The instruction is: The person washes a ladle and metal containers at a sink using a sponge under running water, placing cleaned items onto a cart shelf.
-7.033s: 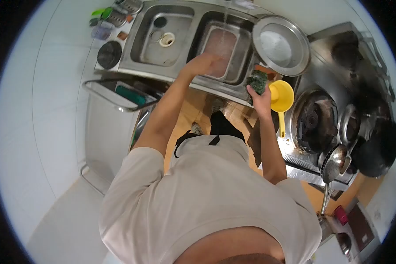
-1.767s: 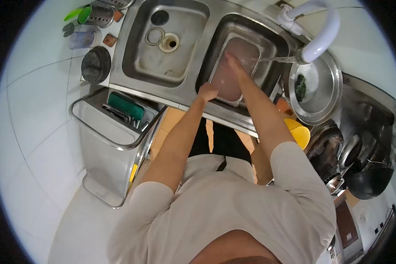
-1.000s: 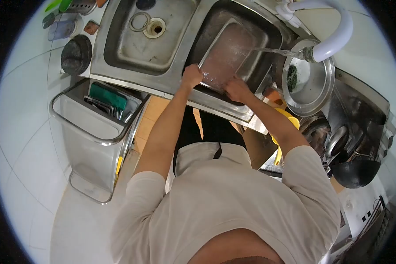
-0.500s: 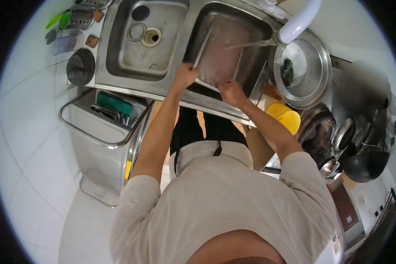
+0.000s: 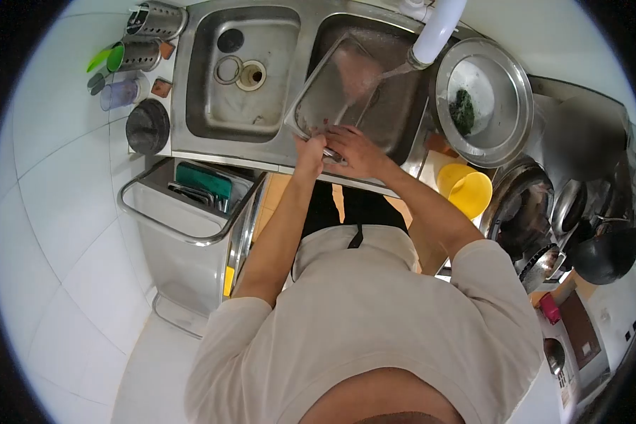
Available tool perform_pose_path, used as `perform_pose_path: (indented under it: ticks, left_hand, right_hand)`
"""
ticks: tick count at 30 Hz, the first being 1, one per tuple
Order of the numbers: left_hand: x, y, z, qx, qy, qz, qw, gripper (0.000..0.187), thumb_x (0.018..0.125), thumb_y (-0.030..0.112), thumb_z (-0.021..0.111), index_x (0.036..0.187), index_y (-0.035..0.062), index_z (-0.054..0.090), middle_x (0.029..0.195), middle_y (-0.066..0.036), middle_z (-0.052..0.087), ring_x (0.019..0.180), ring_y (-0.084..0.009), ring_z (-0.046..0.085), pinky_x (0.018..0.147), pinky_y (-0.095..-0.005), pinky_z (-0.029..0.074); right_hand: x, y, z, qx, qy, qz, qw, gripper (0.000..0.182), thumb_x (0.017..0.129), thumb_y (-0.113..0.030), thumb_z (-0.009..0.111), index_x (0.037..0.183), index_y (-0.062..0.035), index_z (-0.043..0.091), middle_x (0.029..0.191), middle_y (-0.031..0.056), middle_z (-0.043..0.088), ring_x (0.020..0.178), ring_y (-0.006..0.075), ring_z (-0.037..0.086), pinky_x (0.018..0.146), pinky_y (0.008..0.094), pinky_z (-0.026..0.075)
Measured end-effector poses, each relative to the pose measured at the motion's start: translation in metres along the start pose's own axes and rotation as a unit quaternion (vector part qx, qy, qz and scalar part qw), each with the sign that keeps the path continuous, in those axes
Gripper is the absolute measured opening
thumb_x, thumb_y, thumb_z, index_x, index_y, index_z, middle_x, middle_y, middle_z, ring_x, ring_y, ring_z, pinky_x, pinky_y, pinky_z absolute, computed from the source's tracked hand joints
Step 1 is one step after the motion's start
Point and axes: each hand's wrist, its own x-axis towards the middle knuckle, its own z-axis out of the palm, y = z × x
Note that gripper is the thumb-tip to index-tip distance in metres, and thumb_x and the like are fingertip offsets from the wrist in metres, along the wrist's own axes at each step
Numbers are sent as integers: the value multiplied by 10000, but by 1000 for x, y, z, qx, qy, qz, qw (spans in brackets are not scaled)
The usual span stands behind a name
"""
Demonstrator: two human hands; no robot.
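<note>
The left hand (image 5: 309, 155) has most of its fingers out of sight at the tray's (image 5: 319, 102) near end; how far they curl under it cannot be told. The right hand (image 5: 357, 151) covers part of that end, and its grip is unclear. Small reddish specks beside the fingers are too tiny to identify. Splashing water (image 5: 397, 71) blurs the tray's far part, where a pinkish patch has no clear outline. The tap (image 5: 438, 32) is cut off by the top edge. A dark smear (image 5: 592, 138) over the stove's back is unrecognisable. The shirt (image 5: 374, 304) hides much of the legs, and print at lower right is unreadable.
</note>
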Motion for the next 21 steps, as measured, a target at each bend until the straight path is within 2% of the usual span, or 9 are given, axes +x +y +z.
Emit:
perform_pose_path:
  ticks: [2,5,8,10,11,14,15,18,21]
  left_hand:
    - [1,5,-14,40,-8,15,999,628,683,-106,511,1284,-2,360,1162,-105,511,978,-213,542,798,-311,463]
    - [-10,19,-18,39,20,22,999,564,672,-106,516,1223,-10,439,1117,-90,533,988,-213,538,808,-302,451]
    - [-34,39,-12,2,36,-7,999,499,681,-110,513,1170,-14,486,1089,-95,543,981,-225,549,819,-327,464]
    - [-49,50,-9,-28,40,-37,998,460,690,-115,507,1139,-17,510,1076,-103,547,972,-237,560,829,-354,479]
    - [-37,37,-33,-27,32,-72,997,619,697,-131,480,1295,10,415,1182,-124,527,1061,-304,579,876,-452,527]
    - [-42,39,-51,-60,-16,-69,996,571,703,-110,493,1264,-20,442,1172,-125,548,1062,-302,589,875,-441,533]
    - [-51,49,-48,-31,-7,-77,997,547,702,-85,504,1244,-36,447,1178,-133,552,1066,-301,594,877,-425,534]
    - [-77,79,-45,7,-13,-82,997,540,701,-71,504,1237,-29,452,1164,-136,557,1049,-299,601,877,-411,534]
    - [-89,95,-57,31,-13,-75,997,569,661,-71,498,1228,-32,458,1134,-135,568,1036,-295,606,874,-401,536]
  right_hand:
    - [5,4,-11,-41,-20,-10,999,549,893,-372,529,1303,-7,503,1328,214,497,1291,356,423,1091,514,302]
    - [27,30,-25,-170,-72,120,975,595,904,-411,506,1378,-55,452,1411,214,423,1347,339,359,1103,518,275]
    - [46,54,-54,-294,15,161,942,488,904,-370,524,1281,-62,560,1291,224,545,1223,362,505,1041,491,381]
    - [63,57,-89,-232,-73,252,937,376,890,-288,550,1171,-51,629,1129,211,629,1064,373,599,950,459,461]
    - [70,59,-102,-201,-117,294,927,324,883,-247,563,1116,-46,663,1048,204,671,985,378,646,905,443,501]
    - [70,74,-117,-63,145,245,957,216,832,-123,585,980,-13,699,852,172,700,800,357,690,781,388,550]
    - [72,64,-129,-19,144,239,960,255,808,-96,600,1036,-19,683,927,165,705,870,315,688,822,368,532]
    - [81,84,-129,192,122,219,949,283,816,-112,601,1075,-27,676,1006,173,695,930,300,675,856,351,518]
    - [81,64,-144,91,133,248,955,453,814,-102,618,1262,-55,569,1086,187,663,1011,338,640,890,378,508]
